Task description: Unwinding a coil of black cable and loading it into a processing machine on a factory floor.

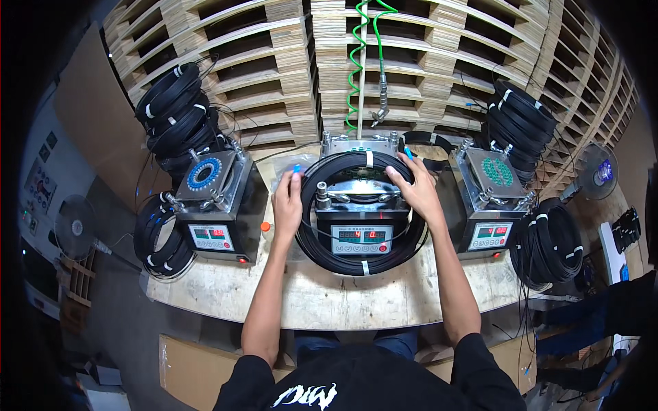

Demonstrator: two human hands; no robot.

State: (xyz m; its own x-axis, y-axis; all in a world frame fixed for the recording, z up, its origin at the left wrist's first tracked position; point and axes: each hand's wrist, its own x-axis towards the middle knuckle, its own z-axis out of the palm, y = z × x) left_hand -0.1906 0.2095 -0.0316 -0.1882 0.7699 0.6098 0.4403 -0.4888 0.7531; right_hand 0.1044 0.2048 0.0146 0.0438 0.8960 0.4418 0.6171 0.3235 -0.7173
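Observation:
A large coil of black cable (332, 260), bound with white ties, is raised upright in front of the middle machine (362, 240). Through its ring the machine's red digits show. My left hand (288, 203) is closed at the coil's left side, thumb and fingers pinching a cable end with a blue connector (297, 168). At the upper right of the ring, my right hand (418, 190) grips the coil. Another blue connector (408, 152) sticks up by its fingertips. Part of the middle machine's metal top is hidden behind the coil.
Similar machines stand at left (212, 202) and right (488, 198), the left with a blue ring fixture, the right with green ones. Cable coils pile beside both. An orange cap (265, 227) lies on the wooden table (308, 301). A green air hose (354, 68) hangs before stacked pallets.

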